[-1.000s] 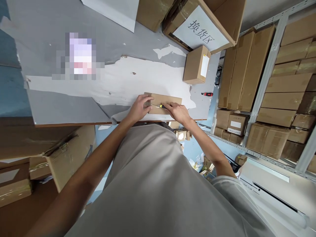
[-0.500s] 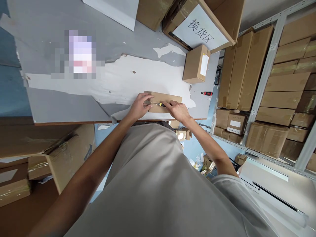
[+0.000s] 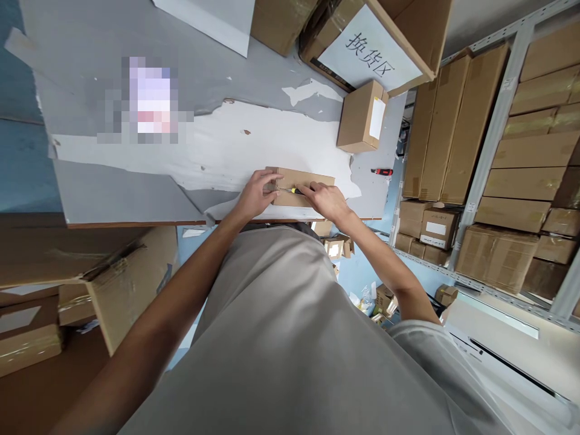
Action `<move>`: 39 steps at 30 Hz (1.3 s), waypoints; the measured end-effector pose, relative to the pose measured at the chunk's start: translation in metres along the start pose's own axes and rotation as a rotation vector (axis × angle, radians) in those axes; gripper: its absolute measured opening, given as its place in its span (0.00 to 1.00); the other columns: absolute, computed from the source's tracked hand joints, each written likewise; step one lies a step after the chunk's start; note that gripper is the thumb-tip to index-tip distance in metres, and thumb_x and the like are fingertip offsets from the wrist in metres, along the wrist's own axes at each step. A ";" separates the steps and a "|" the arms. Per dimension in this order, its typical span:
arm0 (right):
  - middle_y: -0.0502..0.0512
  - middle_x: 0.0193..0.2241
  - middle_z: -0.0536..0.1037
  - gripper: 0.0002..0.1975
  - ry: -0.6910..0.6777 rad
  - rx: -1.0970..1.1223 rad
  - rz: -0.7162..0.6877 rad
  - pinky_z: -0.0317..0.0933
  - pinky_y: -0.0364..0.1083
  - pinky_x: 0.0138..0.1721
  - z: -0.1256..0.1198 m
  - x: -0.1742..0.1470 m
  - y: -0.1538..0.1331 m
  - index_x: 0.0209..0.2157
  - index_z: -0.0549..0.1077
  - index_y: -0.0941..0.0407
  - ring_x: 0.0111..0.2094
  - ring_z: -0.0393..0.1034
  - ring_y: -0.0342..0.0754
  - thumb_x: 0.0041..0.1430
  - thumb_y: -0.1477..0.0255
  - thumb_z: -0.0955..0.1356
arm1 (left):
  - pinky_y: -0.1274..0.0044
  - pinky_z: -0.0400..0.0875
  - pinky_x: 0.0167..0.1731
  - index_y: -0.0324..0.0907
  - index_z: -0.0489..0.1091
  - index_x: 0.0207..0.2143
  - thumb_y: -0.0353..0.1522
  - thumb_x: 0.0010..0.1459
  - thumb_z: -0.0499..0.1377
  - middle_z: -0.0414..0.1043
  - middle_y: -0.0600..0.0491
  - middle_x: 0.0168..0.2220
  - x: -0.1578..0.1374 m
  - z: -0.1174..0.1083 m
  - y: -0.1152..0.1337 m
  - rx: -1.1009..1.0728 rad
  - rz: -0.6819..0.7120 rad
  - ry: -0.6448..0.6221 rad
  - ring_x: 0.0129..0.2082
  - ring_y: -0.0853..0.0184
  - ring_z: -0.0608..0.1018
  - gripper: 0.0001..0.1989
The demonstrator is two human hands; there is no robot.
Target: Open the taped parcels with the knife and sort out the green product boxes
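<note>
A small flat cardboard box (image 3: 310,178) lies near the front edge of the worktable (image 3: 113,193). My left hand (image 3: 254,196) grips its left end, with fingers on the far side and thumb on the near side. In my right hand (image 3: 328,200) is a slim screwdriver (image 3: 294,191) with a yellow-and-black handle. Its thin metal shaft points left across the box top, towards my left fingers. The right fingers are closed round the handle and hide part of it. Exactly where the tip touches is too small to make out.
A taller cardboard box (image 3: 361,118) with a white label stands at the back right, and a red-and-black cutter (image 3: 382,172) lies near the right edge. Behind is a large open carton (image 3: 421,42) bearing a handwritten sheet (image 3: 369,51). Shelves (image 3: 487,157) of boxes line the right.
The view has shifted very slightly. Both hands keep nearly the same places on the box, and the screwdriver has barely moved.
</note>
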State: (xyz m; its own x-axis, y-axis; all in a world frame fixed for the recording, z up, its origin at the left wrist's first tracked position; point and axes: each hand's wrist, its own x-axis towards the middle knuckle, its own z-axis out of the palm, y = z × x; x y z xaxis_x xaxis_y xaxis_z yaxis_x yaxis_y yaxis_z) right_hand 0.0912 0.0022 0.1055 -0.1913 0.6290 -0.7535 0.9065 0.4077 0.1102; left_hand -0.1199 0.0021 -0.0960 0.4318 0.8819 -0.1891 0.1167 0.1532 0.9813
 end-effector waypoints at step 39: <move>0.70 0.63 0.81 0.30 0.087 0.065 -0.133 0.72 0.52 0.53 0.011 0.008 0.041 0.81 0.62 0.50 0.59 0.79 0.61 0.84 0.77 0.57 | 0.55 0.85 0.61 0.48 0.81 0.63 0.47 0.63 0.74 0.76 0.43 0.67 -0.001 -0.001 0.036 -0.015 -0.213 0.142 0.63 0.48 0.82 0.29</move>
State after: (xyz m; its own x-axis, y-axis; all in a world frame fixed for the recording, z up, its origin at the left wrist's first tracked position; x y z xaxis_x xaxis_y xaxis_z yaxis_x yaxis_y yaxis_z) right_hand 0.1307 0.0170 0.0970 -0.3408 0.6286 -0.6991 0.8928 0.4493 -0.0312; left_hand -0.1173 0.0075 -0.0609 0.2693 0.8825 -0.3855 0.1776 0.3479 0.9205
